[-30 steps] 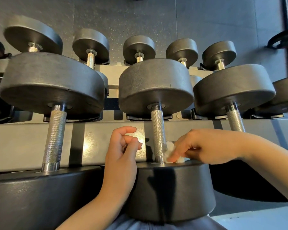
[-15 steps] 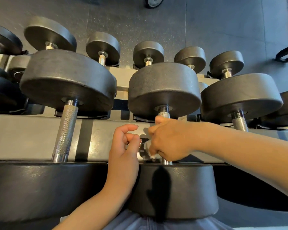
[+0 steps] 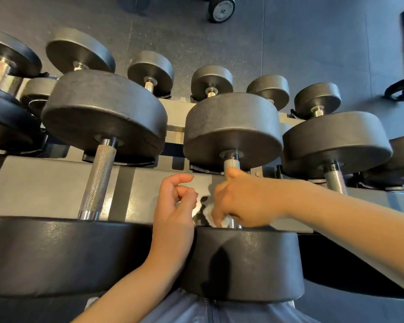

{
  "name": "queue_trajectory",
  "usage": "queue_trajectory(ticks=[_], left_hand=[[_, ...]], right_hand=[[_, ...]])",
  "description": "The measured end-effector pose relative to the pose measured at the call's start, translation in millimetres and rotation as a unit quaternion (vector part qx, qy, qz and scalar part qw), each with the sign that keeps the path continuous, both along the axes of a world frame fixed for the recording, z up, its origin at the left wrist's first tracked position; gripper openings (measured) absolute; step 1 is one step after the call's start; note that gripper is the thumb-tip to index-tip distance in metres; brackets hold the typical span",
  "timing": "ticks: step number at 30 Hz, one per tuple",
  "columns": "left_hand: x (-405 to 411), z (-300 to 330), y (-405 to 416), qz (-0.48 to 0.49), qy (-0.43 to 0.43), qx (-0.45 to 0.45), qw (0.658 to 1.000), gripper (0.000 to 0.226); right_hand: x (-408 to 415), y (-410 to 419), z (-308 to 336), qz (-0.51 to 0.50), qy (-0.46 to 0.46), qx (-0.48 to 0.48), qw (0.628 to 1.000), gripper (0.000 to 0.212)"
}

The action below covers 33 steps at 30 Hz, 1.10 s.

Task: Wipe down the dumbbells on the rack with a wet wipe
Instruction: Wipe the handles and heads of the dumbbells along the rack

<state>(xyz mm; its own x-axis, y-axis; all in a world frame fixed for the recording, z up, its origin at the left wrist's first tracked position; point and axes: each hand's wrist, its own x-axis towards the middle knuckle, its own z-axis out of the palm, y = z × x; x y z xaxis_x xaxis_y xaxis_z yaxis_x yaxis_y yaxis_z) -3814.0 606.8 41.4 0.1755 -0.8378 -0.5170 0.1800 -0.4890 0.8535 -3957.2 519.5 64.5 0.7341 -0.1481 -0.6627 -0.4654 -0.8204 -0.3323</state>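
Note:
A black dumbbell [image 3: 233, 131] with a knurled steel handle [image 3: 231, 163] lies on the grey rack [image 3: 44, 183] in front of me. My right hand [image 3: 245, 201] is wrapped round the lower part of that handle and grips a white wet wipe [image 3: 209, 212] against it. The wipe shows only as a small crumpled patch under the fingers. My left hand [image 3: 175, 206] hovers just left of the handle, fingers loosely curled, holding nothing. Its wrist lies beside the near head [image 3: 243, 264] of the same dumbbell.
Another large dumbbell [image 3: 103, 117] with a bare handle [image 3: 98, 180] lies to the left, a third [image 3: 336, 141] to the right. Smaller dumbbells [image 3: 211, 81] sit on the lower tier beyond. A loose weight [image 3: 221, 8] stands on the dark floor.
My right hand moved from the base of the handle up around it and then slid back down a little, carrying the wipe. The view has tilted and shifted. My left hand has barely moved.

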Motion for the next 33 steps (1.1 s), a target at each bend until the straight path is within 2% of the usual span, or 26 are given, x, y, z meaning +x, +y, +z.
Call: queue_trajectory(ticks=[2,6,8,10,12,13,15,16,17,18,21,23,25,27,29,31,32,33], left_hand=[[0,-1,0,0.006,0.000,-0.002,1.000,0.027],[-1,-3,0,-0.004,0.001,-0.007,1.000,0.027],[-2,-2,-1,-0.003,0.003,-0.006,1.000,0.027],[-3,-1,-2,-0.006,0.004,-0.005,1.000,0.026],[-3,0,-2,-0.013,0.000,-0.002,1.000,0.025],[-3,1,-3,-0.016,-0.002,0.000,1.000,0.024],[-3,3,-2,-0.022,-0.005,0.002,1.000,0.023],[-3,4,-3,-0.025,-0.008,0.002,1.000,0.023],[-3,5,-3,-0.029,-0.011,0.002,0.999,0.024],[-4,5,-3,-0.033,-0.013,0.002,0.999,0.024],[-4,5,-4,-0.035,-0.015,0.001,0.999,0.025],[-4,5,-4,-0.031,-0.015,0.006,0.999,0.025],[-4,4,-4,-0.027,-0.017,0.009,0.999,0.026],[-3,4,-4,-0.026,-0.019,0.009,0.999,0.027],[-3,4,-3,-0.024,-0.017,0.007,1.000,0.026],[-3,4,-2,-0.023,-0.018,0.005,1.000,0.026],[-3,4,-2,-0.024,-0.019,0.003,1.000,0.026],[-3,4,-3,-0.024,-0.020,0.004,0.999,0.026]], right_hand=[[-10,6,3,-0.043,-0.032,0.064,0.997,0.037],[-43,10,-4,-0.124,-0.139,0.047,0.981,0.041],[-58,15,-6,-0.232,-0.203,0.016,0.951,0.038],[-65,23,-8,-0.375,-0.236,-0.025,0.896,0.036],[-63,31,-10,-0.549,-0.224,-0.033,0.805,0.036],[-58,31,-9,-0.638,-0.210,0.007,0.740,0.036],[-48,26,-10,-0.781,-0.202,0.178,0.564,0.034],[-42,21,-12,-0.812,-0.204,0.256,0.483,0.027],[-35,14,-16,-0.824,-0.202,0.298,0.438,0.020],[-29,8,-20,-0.831,-0.187,0.312,0.422,0.018],[-18,1,-35,-0.849,-0.125,0.310,0.409,0.028],[-22,10,-34,-0.826,-0.104,0.368,0.414,0.027],[-29,26,-31,-0.783,-0.048,0.439,0.438,0.028],[-39,33,-35,-0.760,-0.006,0.490,0.428,0.034],[-43,29,-37,-0.756,0.015,0.494,0.429,0.035],[-45,26,-32,-0.751,0.018,0.474,0.460,0.035],[-45,25,-30,-0.753,0.004,0.469,0.461,0.035],[-45,23,-27,-0.759,-0.020,0.477,0.442,0.035]])
